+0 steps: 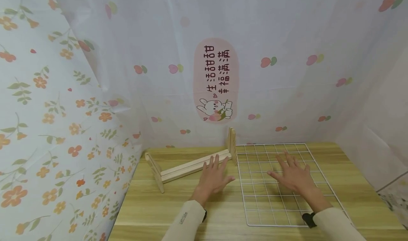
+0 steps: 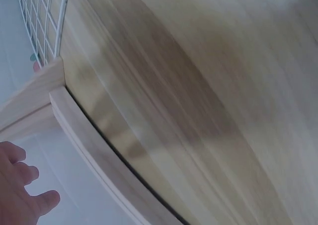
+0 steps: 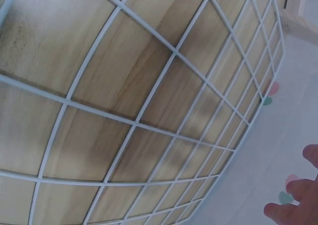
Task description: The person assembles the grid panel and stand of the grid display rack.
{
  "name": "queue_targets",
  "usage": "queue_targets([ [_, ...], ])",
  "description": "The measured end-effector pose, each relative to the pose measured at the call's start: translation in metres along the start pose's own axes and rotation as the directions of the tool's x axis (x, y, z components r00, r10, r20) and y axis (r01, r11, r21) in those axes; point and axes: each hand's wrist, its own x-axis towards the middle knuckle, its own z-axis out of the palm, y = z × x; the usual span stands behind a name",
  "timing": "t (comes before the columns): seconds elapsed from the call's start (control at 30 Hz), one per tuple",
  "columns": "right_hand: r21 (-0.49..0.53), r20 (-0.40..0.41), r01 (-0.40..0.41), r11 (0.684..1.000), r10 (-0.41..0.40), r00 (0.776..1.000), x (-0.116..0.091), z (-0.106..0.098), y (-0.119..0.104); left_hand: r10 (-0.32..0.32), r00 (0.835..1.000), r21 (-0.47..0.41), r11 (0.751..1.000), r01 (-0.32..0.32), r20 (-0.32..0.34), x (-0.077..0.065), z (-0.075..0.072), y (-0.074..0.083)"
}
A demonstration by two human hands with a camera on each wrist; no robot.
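On the left, we judge the pale, straight-edged wooden rack [image 1: 188,169] best steadied by its ends; our left hand [image 1: 211,180] splays near it, gripping nothing; rightward, our empty right hand [image 1: 294,175] spreads over the white square-meshed wire grid [image 1: 260,172], flat on the grained table [image 1: 223,216], best taken by its rim
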Motion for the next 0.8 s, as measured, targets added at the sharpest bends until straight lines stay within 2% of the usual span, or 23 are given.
queue_targets([
  [0.4,0.034,0.042,-0.06,0.998,0.059,0.997,0.005,-0.004,0.015,-0.011,1.0,-0.081,0.997,0.012,0.011,0.007,0.01,0.019],
  [0.7,0.078,0.099,-0.115,0.99,0.108,0.989,0.008,-0.009,0.024,0.001,1.0,-0.182,0.983,0.002,0.013,0.017,0.009,0.043],
  [0.8,0.093,0.111,-0.13,0.987,0.119,0.987,0.008,-0.009,0.028,-0.001,1.0,-0.189,0.982,0.006,0.028,0.018,0.011,0.049],
])
